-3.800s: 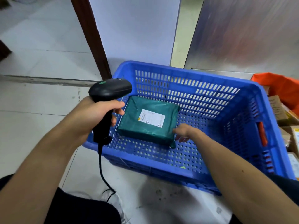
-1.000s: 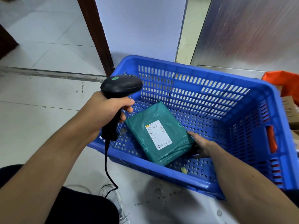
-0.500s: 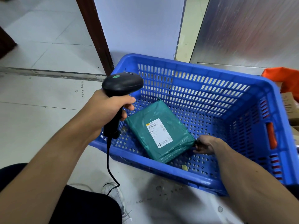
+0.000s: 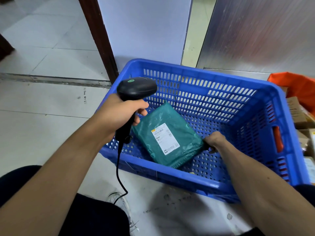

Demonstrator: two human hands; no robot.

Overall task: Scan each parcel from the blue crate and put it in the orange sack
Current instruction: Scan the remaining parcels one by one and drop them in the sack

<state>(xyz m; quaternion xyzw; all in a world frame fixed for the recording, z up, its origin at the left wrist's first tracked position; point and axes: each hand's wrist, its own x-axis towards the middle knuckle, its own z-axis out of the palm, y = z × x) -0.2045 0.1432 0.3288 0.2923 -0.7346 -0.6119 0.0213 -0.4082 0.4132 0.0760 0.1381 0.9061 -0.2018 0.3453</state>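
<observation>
Left hand point(image 4: 119, 114) wrapped round the black barcode scanner point(image 4: 136, 89), centre left; right hand point(image 4: 214, 139) grips the right edge of the green parcel point(image 4: 167, 135), label up, on the floor of the blue crate point(image 4: 187, 181) mid-frame; orange sack point(image 4: 300, 86) at the far right edge

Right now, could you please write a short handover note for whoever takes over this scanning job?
Left hand grips the black scanner.
Right hand grips the green parcel at its right corner; it lies label up in the blue crate.
Orange sack: right of the crate.
Done: no other parcel shows in the crate.
Left: scan the label, put the parcel in the sack.
</observation>
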